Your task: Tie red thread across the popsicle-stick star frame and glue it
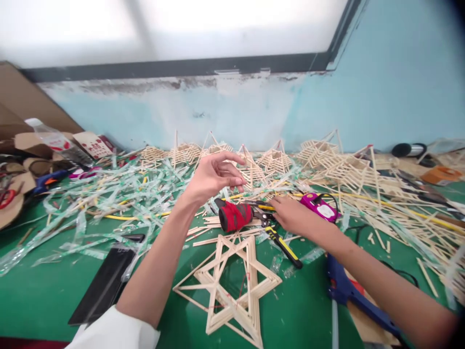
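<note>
My left hand (220, 174) hovers above the table's middle, its fingers loosely curled with a gap to the thumb and nothing visible in them. Below it lies a black and red wrapped roll (235, 216). My right hand (288, 213) reaches down beside pliers with yellow and black handles (283, 247). Its fingertips are close to one handle; whether they grip it is hidden. In front of me a star frame of thin wooden sticks (218, 278) lies flat, with red thread across its centre. Loose sticks (203, 232) lie behind the star.
Stick-built pieces (276, 160) stand along the wall. Plastic strips (145, 179) cover the left and back. A black flat object (105, 286) lies left, a blue glue gun (348, 291) right. A purple device (319, 207) sits past my right hand, a bottle (58, 140) far left.
</note>
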Demonstrator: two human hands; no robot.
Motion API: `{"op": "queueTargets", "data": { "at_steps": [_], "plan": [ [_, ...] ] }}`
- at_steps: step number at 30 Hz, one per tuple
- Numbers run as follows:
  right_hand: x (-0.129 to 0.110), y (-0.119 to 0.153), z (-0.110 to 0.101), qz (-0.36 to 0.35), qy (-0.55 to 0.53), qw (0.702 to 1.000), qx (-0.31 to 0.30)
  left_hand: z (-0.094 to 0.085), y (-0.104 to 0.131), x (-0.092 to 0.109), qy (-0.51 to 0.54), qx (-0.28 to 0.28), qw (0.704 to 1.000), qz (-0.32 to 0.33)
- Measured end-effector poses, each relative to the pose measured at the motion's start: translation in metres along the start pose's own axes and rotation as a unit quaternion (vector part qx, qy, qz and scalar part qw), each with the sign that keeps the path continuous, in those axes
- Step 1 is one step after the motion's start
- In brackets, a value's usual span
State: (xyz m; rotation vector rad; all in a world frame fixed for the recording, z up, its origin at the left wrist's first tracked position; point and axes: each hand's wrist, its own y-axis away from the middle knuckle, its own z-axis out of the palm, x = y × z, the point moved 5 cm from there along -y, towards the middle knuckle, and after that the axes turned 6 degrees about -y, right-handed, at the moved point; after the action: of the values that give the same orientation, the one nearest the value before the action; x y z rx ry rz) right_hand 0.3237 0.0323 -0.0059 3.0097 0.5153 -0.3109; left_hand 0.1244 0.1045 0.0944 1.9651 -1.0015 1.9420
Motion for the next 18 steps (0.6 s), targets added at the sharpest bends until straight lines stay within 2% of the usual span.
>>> {"op": "queueTargets", "data": {
  "at_steps": [3, 7, 10, 12, 15, 18],
  "plan": [
    [0.008, -0.007, 0.008, 0.004, 0.013, 1.000, -0.021, -0.002, -0.003, 0.004, -0.026, -0.024, 0.999, -0.001],
    [0.018, -0.016, 0.015, 0.016, -0.011, 0.999, -0.027, -0.003, -0.007, 0.005, -0.031, -0.016, 0.999, 0.010],
    [0.024, -0.022, 0.012, 0.026, -0.054, 0.998, -0.019, -0.003, -0.008, 0.002, -0.031, -0.013, 0.999, 0.011],
    [0.028, -0.022, 0.003, 0.037, -0.090, 0.995, 0.003, -0.005, -0.009, 0.002, -0.039, -0.008, 0.999, 0.019],
    [0.033, -0.015, -0.020, 0.065, -0.156, 0.983, 0.068, -0.009, -0.010, 0.004, -0.041, -0.001, 0.998, 0.037],
    [0.023, -0.005, -0.041, 0.082, -0.246, 0.957, 0.130, -0.010, -0.010, 0.007, -0.034, 0.002, 0.999, 0.040]
  ]
}}
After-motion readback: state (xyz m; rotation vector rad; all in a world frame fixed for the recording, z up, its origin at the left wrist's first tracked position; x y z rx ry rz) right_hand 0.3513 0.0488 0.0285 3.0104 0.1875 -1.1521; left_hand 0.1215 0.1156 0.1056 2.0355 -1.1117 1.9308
